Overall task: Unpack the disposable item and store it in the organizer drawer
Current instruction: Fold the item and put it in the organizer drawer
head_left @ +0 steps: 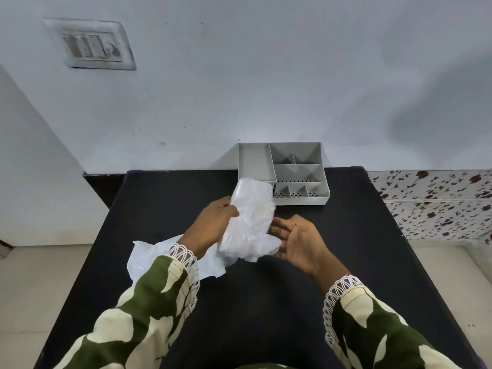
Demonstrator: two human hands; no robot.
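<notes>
A folded white disposable item (250, 219), soft and crinkled, is held upright above the black table (266, 302). My left hand (213, 222) grips its left side. My right hand (298, 238) is beside its lower right edge with palm up and fingers spread, fingertips near or touching it. A flat white wrapper (149, 257) lies on the table under my left wrist, partly hidden by the sleeve. The grey organizer drawer (255, 161), split into several compartments, stands at the table's far edge against the wall; the item hides its near-left corner.
A wall switch plate (93, 45) is at the upper left. A floral-patterned surface (436, 203) lies to the right of the table. Pale floor shows on the left below the table edge.
</notes>
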